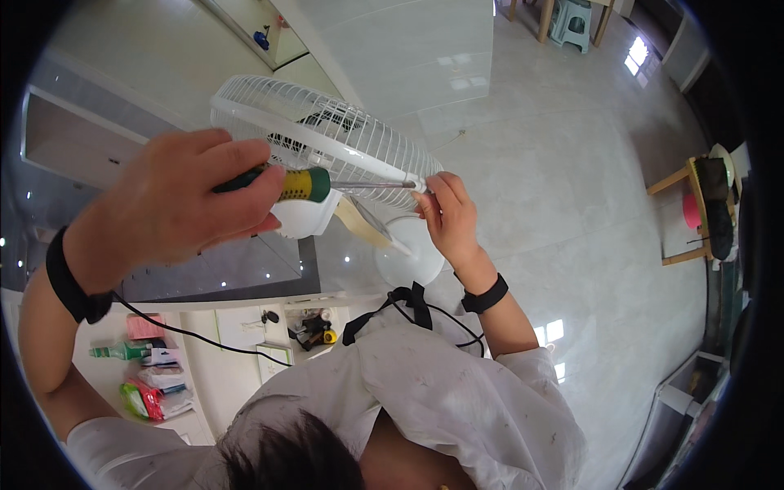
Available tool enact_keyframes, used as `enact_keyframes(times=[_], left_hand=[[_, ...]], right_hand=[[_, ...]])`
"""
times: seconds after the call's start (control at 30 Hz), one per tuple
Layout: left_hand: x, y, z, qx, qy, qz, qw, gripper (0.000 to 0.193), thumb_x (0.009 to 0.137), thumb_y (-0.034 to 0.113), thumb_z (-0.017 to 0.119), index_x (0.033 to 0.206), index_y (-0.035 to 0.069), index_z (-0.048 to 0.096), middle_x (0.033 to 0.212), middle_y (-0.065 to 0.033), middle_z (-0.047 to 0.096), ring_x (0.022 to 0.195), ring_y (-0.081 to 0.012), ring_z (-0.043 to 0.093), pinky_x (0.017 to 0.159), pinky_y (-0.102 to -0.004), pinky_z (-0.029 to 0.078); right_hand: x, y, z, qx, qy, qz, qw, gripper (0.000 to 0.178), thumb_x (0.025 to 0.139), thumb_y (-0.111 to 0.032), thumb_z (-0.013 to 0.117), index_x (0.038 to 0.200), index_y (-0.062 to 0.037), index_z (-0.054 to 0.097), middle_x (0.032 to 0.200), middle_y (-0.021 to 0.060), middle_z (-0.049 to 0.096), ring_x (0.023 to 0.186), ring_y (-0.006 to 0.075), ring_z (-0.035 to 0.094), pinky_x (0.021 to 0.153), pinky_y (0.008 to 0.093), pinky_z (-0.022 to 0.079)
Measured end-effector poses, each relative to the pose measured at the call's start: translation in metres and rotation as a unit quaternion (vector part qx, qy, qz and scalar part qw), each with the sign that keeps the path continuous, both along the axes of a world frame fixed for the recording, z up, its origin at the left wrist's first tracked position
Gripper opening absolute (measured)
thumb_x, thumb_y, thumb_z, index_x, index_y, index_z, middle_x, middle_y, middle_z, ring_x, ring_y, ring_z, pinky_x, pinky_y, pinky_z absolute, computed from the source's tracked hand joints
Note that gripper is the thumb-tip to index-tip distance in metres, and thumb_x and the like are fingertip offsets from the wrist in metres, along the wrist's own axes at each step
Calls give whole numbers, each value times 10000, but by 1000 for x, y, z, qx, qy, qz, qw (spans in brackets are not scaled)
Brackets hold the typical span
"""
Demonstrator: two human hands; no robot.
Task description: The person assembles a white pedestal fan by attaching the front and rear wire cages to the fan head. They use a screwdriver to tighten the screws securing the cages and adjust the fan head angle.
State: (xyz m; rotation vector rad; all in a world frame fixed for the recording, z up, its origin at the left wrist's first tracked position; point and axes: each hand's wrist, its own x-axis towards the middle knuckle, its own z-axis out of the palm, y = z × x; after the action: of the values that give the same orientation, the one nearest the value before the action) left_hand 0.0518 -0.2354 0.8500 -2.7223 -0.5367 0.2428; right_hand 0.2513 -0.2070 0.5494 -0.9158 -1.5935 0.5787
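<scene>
Near left, on white shelf [204,367]: green bottle [114,351] lying flat, pink packet [145,327] behind it, red-green packets [151,400] nearer. Left hand [175,204] raised, fist wrapped round green-yellow screwdriver [286,184], shaft level, pointing right. Right hand [447,216] at shaft tip, fingertips pinched against rim of white fan cage [327,135], centre frame. Round white fan base [412,253] on glossy tile floor [572,204] below.
</scene>
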Motion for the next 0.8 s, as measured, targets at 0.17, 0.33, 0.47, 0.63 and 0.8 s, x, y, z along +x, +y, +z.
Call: enact_keyframes(times=[0.17, 0.33, 0.47, 0.63, 0.8], left_hand=[[9, 7, 4, -179, -251, 311, 899, 345, 754, 254, 707, 1019, 93, 557, 852, -56, 559, 668, -133, 567, 516, -275, 480], [8, 10, 17, -363, -380, 612, 591, 317, 845, 339, 580, 977, 55, 539, 886, -79, 589, 655, -115, 589, 528, -197, 513], [10, 13, 11, -371, -481, 578, 545, 316, 845, 308, 578, 929, 6, 540, 901, -126, 613, 655, -125, 598, 452, -223, 511], [4, 15, 10, -356, -385, 619, 585, 340, 852, 327, 586, 860, -13, 573, 784, -121, 623, 473, -110, 540, 374, -218, 453], [4, 29, 15, -340, -324, 641, 607, 334, 872, 317, 578, 800, -8, 599, 651, -106, 599, 348, -72, 379, 328, -189, 315]], right_hand=[[-5, 0, 6, 21, -11, 0, 1000, 234, 789, -126, 667, 956, -2, 559, 936, 130, 554, 667, 284, 593, 548, 339, 503], [-11, -3, 6, 73, -20, -11, 997, 197, 796, -44, 657, 948, 27, 555, 917, 109, 541, 585, 154, 607, 479, 243, 497], [-12, -3, 6, 68, -10, -16, 998, 201, 787, -41, 667, 942, 28, 559, 917, 113, 541, 590, 161, 604, 488, 251, 492], [-13, -5, 7, 35, 13, -23, 999, 230, 778, -119, 681, 937, 3, 567, 899, 126, 556, 631, 264, 582, 522, 325, 486], [-12, -5, 7, 57, -6, -9, 998, 230, 780, -109, 675, 938, 13, 561, 901, 134, 553, 634, 276, 581, 521, 331, 486]])
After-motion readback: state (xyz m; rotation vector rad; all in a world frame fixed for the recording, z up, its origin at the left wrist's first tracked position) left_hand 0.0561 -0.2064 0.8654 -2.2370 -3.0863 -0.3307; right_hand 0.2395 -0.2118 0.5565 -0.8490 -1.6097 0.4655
